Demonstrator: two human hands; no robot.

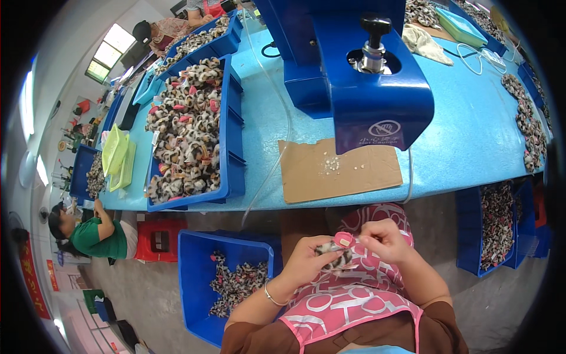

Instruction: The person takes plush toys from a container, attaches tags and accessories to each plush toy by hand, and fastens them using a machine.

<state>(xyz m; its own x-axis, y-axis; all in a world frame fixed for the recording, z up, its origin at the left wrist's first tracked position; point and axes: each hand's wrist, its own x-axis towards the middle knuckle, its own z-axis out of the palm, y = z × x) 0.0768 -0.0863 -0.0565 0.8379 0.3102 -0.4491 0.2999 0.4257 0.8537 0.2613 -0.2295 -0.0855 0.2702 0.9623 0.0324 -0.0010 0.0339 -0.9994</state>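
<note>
My left hand (304, 259) is closed around a small black-and-white plush toy (338, 257) above my lap. A round pink piece (344, 239) with a pale patch shows at the toy's upper side. Just right of it, my right hand (386, 241) is held with its fingers curled together; whatever they pinch, if anything, is too small to make out. Under both hands lies my pink-and-white patterned apron (359, 304).
A blue press (377, 88) stands on the light-blue table (265, 135), with cardboard (339, 177) below its head. Plush toys fill a blue bin (233, 141) on the table and a floor bin (194, 283) at my left. More bins (469, 230) stand right. A person in green (97, 236) sits left.
</note>
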